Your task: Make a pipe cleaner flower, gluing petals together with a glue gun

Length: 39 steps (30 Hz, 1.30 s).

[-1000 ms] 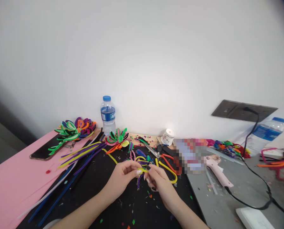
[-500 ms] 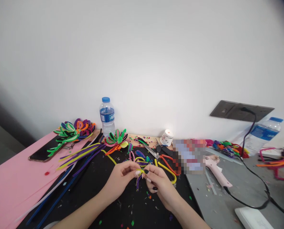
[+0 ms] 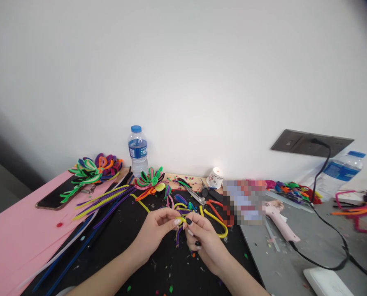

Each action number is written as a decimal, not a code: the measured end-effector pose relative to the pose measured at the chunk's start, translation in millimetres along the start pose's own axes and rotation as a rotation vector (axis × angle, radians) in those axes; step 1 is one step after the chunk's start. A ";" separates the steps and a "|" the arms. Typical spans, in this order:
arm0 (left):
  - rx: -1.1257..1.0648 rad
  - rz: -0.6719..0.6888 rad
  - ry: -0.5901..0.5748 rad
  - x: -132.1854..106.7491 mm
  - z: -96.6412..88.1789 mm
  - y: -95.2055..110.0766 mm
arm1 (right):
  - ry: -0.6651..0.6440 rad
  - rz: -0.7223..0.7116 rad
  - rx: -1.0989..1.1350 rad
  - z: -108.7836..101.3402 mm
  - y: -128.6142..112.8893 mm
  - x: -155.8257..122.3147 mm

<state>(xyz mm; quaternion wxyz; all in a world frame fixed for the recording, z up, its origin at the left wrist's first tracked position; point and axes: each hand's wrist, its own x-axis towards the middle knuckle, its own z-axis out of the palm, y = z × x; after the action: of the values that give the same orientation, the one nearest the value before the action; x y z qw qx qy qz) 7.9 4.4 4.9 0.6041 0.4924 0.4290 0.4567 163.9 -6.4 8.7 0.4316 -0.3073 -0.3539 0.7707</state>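
Note:
Between my fingertips is a short bent piece of yellow pipe cleaner (image 3: 181,220). My left hand (image 3: 162,228) pinches it from the left, thumb against forefinger. From the other side my right hand (image 3: 202,236) pinches it too, the remaining fingers curled under. Purple and yellow pipe-cleaner pieces (image 3: 177,238) poke out just below the fingertips. Directly behind my hands lie looped pieces in blue, purple and yellow (image 3: 183,201). A bent yellow pipe cleaner (image 3: 222,230) rests right of my right hand, and orange-handled pliers or scissors (image 3: 198,197) lie behind it.
Straight yellow and purple pipe cleaners (image 3: 106,199) lie at left, by a phone (image 3: 52,197) and pipe-cleaner flowers (image 3: 101,168). A water bottle (image 3: 138,154) and a white spool (image 3: 214,178) stand near the wall. A pink glue gun (image 3: 280,224) with a black cord lies right.
Both hands stay close together on the yellow piece, with only a slight shift of the fingers. Nothing else has visibly moved.

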 end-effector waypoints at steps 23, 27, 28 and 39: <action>-0.375 -0.091 -0.008 -0.3 -1.4 -5.6 | -0.071 0.103 -0.101 -2.6 1.1 0.5; -0.396 -0.118 -0.014 -1.4 0.0 -6.0 | -0.071 0.112 -0.116 -1.8 1.3 0.5; -0.395 -0.124 -0.015 -1.4 0.2 -5.5 | -0.069 0.110 -0.120 -1.8 1.2 0.6; -0.241 -0.074 -0.032 0.6 0.4 -0.6 | -0.043 0.104 -0.121 -3.3 -6.7 0.9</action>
<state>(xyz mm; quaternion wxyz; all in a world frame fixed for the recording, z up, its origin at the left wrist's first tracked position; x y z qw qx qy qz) 8.4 4.9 4.3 0.6821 0.4074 0.3793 0.4743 169.1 -2.2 12.1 0.3642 -0.3342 -0.3924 0.7757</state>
